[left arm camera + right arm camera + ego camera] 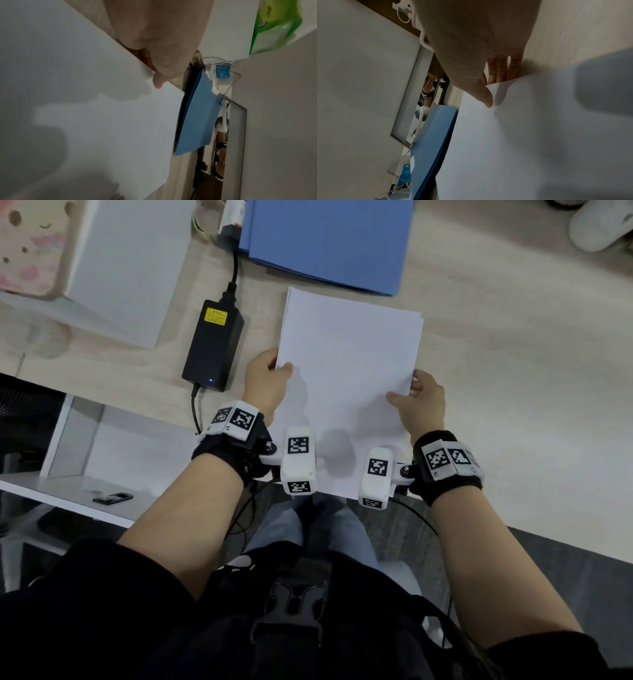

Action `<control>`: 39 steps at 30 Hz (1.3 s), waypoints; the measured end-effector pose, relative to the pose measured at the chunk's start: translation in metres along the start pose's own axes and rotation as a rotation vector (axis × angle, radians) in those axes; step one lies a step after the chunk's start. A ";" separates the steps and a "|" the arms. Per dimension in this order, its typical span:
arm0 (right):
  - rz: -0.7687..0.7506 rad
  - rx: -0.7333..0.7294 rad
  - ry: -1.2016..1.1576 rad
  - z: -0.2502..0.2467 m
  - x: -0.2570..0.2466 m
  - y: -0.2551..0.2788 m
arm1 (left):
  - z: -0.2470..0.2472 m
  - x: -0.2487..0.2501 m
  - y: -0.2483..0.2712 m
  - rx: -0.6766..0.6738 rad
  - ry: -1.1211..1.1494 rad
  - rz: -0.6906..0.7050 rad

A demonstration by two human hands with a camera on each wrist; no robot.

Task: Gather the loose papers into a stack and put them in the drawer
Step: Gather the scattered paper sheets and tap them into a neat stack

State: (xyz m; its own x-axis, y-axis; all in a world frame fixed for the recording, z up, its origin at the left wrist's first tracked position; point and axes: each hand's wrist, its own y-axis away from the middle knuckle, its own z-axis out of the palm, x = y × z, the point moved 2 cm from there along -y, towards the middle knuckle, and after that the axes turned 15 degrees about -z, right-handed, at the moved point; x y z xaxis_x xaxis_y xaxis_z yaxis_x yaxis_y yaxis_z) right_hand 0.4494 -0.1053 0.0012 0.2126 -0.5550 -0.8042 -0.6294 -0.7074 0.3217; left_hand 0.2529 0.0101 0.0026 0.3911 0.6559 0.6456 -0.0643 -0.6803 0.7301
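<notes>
A stack of white papers [346, 371] is held over the light wooden desk [513, 371], its near end reaching past the desk's front edge. My left hand [267, 378] pinches the stack's left edge, thumb on top and fingers under it. My right hand [421, 398] pinches the right edge the same way. In the left wrist view the thumb [158, 82] presses on the papers [85, 108]. The right wrist view shows the thumb on top of the papers [539, 135] and the fingers [498, 70] beneath. An open white drawer [102, 446] sits below the desk at the left.
A black power adapter [214, 344] with its cable lies just left of the papers. A blue folder [325, 241] lies behind them, and a white box [126, 261] stands at the back left. A small dark object [113, 498] lies on the drawer's front rim.
</notes>
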 end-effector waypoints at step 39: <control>-0.361 0.107 -0.646 -0.073 -0.118 0.036 | -0.013 0.102 0.084 -0.185 0.180 0.375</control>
State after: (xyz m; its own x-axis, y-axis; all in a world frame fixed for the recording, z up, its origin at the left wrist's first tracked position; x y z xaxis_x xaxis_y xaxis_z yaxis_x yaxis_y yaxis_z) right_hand 0.4558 -0.0974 0.1441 -0.0406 0.0951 -0.9946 -0.6801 -0.7319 -0.0422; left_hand 0.2757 0.0239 0.1326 0.1453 0.4329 0.8896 -0.3401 -0.8225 0.4558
